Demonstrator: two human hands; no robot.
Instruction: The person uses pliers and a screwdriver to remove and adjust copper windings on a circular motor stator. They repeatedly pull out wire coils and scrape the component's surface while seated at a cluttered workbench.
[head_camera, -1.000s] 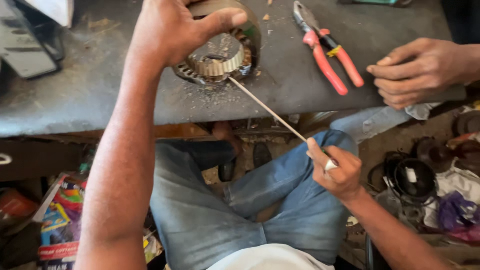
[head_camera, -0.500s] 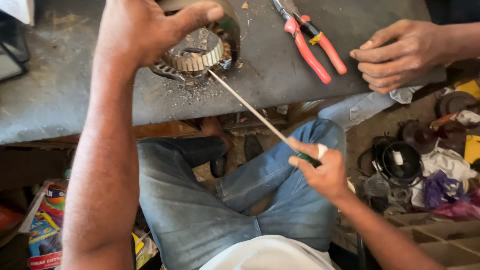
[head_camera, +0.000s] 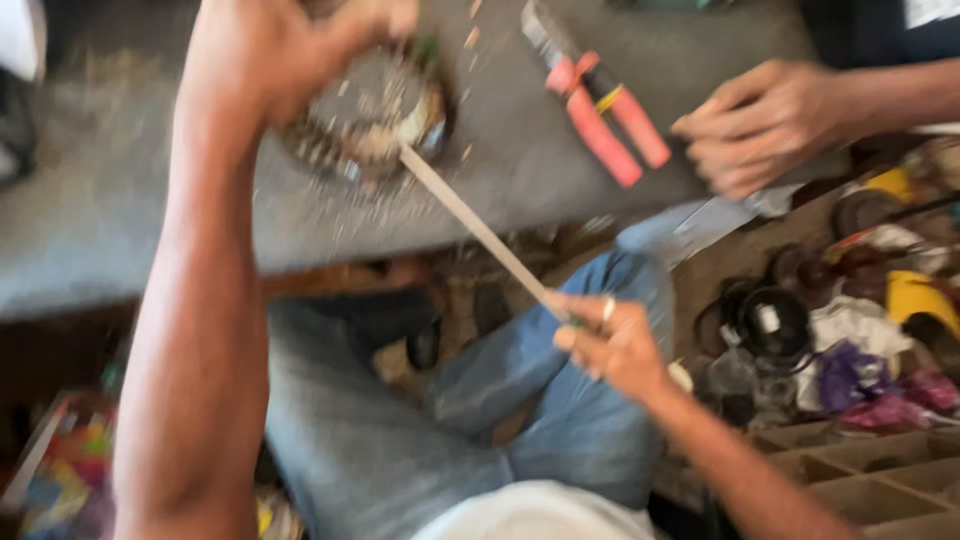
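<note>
Right hand (head_camera: 612, 345) pinches near end of thin metal rod (head_camera: 480, 232), fingers closed around it. Left hand (head_camera: 275, 60) clamps down over round motor stator (head_camera: 375, 115) on grey bench (head_camera: 120, 220). Rod runs diagonal, far tip up-left into stator, handle end down-right over lap. Risk: tip skids off blurred windings, jabs left hand's fingers. Another person's hand (head_camera: 765, 125) rests beside red pliers (head_camera: 600, 105).
</note>
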